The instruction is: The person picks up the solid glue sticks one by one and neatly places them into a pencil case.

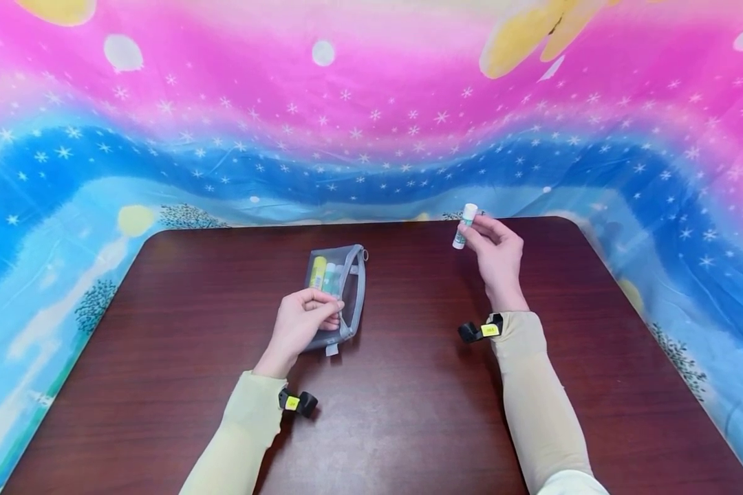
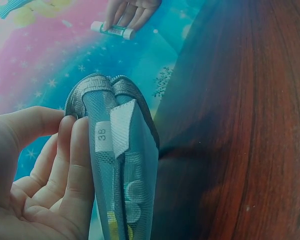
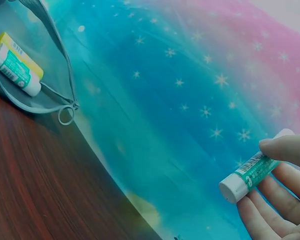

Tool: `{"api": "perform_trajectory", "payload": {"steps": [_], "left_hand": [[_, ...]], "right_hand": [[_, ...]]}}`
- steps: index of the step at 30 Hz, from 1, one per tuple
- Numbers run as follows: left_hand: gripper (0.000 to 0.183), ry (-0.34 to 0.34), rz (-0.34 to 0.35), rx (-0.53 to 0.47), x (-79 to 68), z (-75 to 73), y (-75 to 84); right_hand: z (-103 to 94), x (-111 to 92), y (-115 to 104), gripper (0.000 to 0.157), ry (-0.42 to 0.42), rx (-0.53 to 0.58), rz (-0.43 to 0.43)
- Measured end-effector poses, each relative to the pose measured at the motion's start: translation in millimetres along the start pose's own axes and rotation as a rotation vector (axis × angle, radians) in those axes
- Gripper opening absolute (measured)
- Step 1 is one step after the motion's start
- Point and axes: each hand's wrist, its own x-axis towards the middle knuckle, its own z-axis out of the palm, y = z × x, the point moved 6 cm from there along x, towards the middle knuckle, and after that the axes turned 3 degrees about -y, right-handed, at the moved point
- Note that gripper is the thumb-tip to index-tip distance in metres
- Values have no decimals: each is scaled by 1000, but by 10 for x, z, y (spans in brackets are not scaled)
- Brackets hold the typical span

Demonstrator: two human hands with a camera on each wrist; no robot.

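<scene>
My left hand (image 1: 305, 320) pinches the edge of a grey mesh zipper pouch (image 1: 353, 313) near its mouth. The pouch gapes open toward the right, as the right wrist view also shows. Inside it lie a yellow glue stick (image 3: 21, 55) and a white and green glue stick (image 3: 16, 71), side by side. To the right of the pouch, my right hand (image 1: 498, 254) holds another white and green glue stick (image 1: 465, 227) between thumb and fingers, raised above the far part of the table. A label reading 38 (image 2: 102, 136) shows on the pouch.
The dark wooden table (image 1: 396, 412) has rounded far corners. A colourful cloth backdrop (image 1: 371, 137) with pink, blue and white star patterns hangs behind and along both sides. A metal zipper ring (image 3: 66, 115) hangs at the pouch's far end.
</scene>
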Motion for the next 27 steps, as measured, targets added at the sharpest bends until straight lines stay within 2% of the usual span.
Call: {"api": "perform_trajectory", "payload": {"steps": [12, 27], "left_hand": [[19, -11, 20, -50, 10, 21, 14], [17, -10, 22, -39, -5, 24, 41]], "right_hand": [[197, -63, 4, 32, -62, -36, 2], [342, -127, 89, 35, -132, -105, 23]]}}
